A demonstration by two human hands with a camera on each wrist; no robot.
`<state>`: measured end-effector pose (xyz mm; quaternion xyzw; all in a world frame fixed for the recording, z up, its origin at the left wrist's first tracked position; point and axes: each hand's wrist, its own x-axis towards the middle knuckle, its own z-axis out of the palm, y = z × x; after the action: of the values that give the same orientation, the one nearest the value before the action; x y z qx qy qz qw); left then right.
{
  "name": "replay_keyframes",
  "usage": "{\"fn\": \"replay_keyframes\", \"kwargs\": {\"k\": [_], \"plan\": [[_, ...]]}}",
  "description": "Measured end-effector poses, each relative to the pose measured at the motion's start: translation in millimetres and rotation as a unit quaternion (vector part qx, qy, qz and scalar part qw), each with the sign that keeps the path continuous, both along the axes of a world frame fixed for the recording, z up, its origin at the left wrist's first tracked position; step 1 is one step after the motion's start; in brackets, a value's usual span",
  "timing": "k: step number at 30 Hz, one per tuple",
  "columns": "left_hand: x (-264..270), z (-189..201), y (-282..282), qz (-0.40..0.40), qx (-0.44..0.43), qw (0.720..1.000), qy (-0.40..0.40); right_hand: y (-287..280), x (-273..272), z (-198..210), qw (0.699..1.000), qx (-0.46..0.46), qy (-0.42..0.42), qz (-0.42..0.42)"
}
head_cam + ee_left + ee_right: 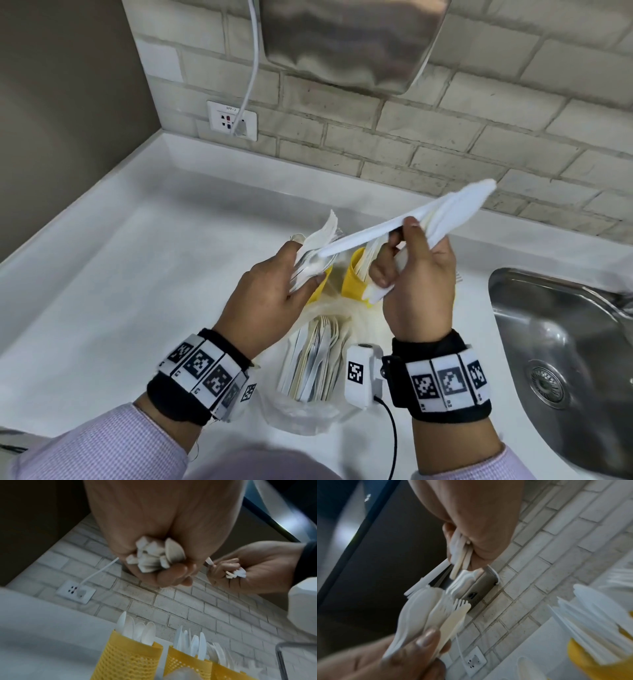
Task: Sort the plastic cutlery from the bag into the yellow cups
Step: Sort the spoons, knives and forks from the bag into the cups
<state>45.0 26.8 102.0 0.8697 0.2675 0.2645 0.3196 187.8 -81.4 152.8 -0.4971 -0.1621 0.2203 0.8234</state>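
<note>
My left hand [274,291] grips a fan of white plastic forks and spoons [317,246] above the yellow cups [352,277]. My right hand [416,274] holds a second bunch of cutlery [459,205] that points up and right. Its thumb and fingers also pinch a single white knife [356,241] that reaches left to the other bunch. In the left wrist view, one mesh cup [130,660] holds spoons, the middle cup [185,662] holds knives and a third [226,672] holds forks. The clear bag [308,370] lies open on the counter below my wrists, with several pieces inside.
A steel sink [561,342] is set into the white counter [137,274] at the right. On the brick wall behind are a socket [232,120] with a white cable and a metal hand dryer [352,41]. A grey wall closes the left side.
</note>
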Motion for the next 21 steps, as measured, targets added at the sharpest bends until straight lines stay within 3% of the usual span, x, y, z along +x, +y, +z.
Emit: {"fn": "replay_keyframes", "kwargs": {"k": [4, 6, 10, 21], "plan": [[-4, 10, -5, -0.079, -0.210, 0.966, -0.129, -8, 17, 0, 0.987, 0.095, 0.130, 0.018], [-5, 13, -8, -0.117, -0.257, 0.945, -0.166, -12, 23, -2, 0.975, 0.119, 0.183, 0.051], [-3, 15, -13, -0.138, -0.305, 0.919, -0.211, -15, 25, -4, 0.958, 0.138, 0.235, 0.089], [-3, 11, -14, -0.164, -0.347, 0.892, -0.238, -11, 25, -12, 0.952, 0.141, 0.261, 0.073]]}}
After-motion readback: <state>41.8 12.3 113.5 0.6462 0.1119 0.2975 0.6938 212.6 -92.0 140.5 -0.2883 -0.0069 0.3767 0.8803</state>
